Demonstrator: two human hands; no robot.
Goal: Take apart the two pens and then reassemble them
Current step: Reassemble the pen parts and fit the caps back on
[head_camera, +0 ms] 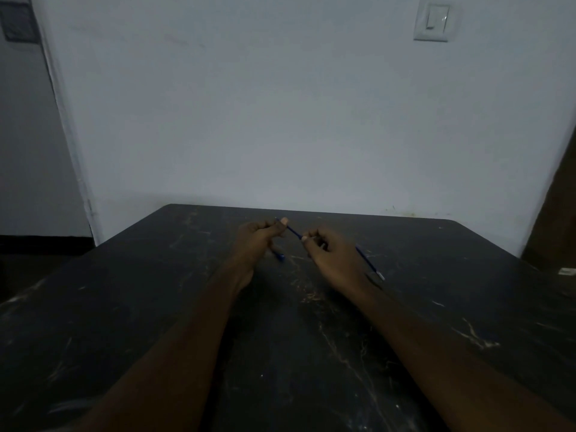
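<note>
Both my hands are raised over the far middle of a dark scratched table (156,307). My left hand (255,241) pinches the far end of a thin blue pen refill (294,232) between thumb and finger. My right hand (330,257) grips the same blue piece at its near end. A blue pen part (369,265) with a pale tip sticks out behind my right hand, toward the right. A small blue piece (280,256) shows just under my left hand; I cannot tell whether it rests on the table or sits in the hand.
A pale wall stands right behind the table's far edge, with a light switch (434,21) high on the right. A small white object (565,271) lies at the table's right edge. A doorway opens on the left.
</note>
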